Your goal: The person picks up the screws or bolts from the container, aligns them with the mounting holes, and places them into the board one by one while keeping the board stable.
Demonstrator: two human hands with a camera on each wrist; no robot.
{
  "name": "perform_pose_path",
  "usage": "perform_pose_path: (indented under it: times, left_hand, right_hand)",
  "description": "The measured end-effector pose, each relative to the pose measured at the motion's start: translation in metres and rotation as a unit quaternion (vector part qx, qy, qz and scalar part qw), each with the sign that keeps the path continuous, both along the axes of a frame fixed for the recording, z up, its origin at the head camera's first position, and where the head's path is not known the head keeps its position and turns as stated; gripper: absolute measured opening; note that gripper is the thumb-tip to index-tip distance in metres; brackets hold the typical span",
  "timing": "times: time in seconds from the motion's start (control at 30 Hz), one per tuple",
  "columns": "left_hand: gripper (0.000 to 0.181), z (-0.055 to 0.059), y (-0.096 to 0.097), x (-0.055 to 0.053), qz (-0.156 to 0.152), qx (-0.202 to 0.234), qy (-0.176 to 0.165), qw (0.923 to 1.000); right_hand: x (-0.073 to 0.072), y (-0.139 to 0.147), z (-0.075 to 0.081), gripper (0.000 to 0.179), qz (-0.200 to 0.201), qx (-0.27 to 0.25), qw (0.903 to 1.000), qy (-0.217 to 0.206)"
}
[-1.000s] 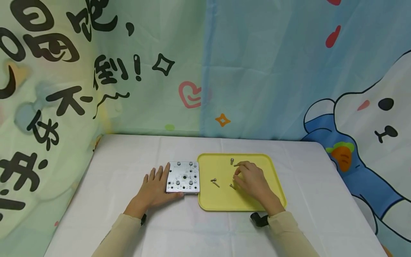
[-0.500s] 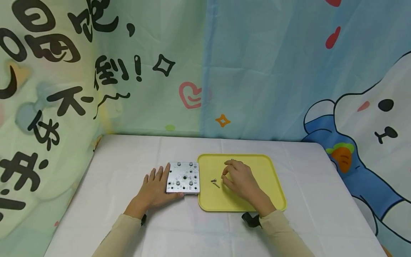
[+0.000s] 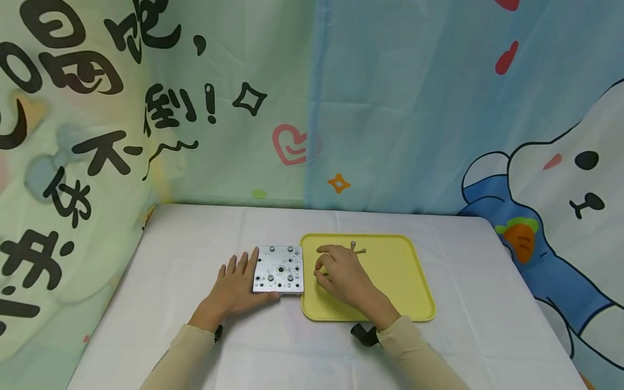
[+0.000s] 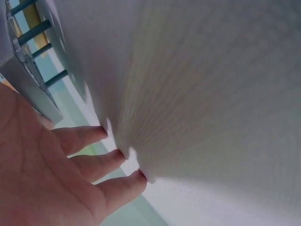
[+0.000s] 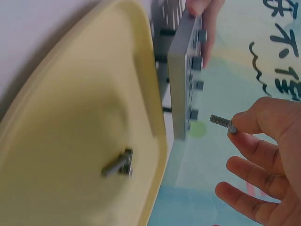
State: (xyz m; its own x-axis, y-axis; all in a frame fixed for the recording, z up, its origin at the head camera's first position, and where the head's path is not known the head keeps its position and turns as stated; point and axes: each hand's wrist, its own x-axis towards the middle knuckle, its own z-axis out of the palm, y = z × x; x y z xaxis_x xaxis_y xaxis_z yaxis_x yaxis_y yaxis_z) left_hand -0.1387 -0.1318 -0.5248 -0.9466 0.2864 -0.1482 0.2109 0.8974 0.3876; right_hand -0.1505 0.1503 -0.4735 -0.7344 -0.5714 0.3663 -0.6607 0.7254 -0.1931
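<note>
One bolt (image 5: 219,120) was up in the air, head pinched between the thumb and index finger of the right hand (image 3: 343,277), threads aimed toward the plate (image 3: 280,261), the other visible fingers held away from it. The plate sat on the table just left of the tray, four bolt heads (image 3: 290,278) showing on top and their shanks poking out below, so it looked propped up rather than flat. The left hand (image 3: 236,290) lay fairly straight-fingered along its left and near edges, some fingertips on the cloth (image 3: 273,346), not really gripping anything. My worry: that pinch only had the tiny head, so a small slip or a knock against the plate's edge could probably send the bolt rolling. Also, if the plate really was resting on its bolt ends, a hard push on the right side might tip it or make it skate, since the left hand only braced the opposite side. The yellow tray (image 3: 385,287) was right beside it, so a wrist bump could've shoved both and scattered the two loose bolts (image 3: 361,251) near its far edge. Couldn't tell if more were hidden under the right hand.
</note>
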Motion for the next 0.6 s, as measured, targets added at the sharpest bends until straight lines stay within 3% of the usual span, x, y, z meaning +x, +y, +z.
perform_pose_path:
  times: [0.33, 0.6]
  left_hand:
    - [0.121, 0.003, 0.0, 0.0, -0.001, 0.004, 0.0, 1.0]
    - [0.12, 0.004, 0.0, 0.0, -0.002, 0.003, -0.002, 1.0]
  right_hand:
    - [0.007, -0.022, -0.003, 0.003, 0.031, -0.007, 0.9993, -0.017]
    - [0.012, -0.032, -0.006, 0.005, 0.018, 0.023, 0.9982, -0.053]
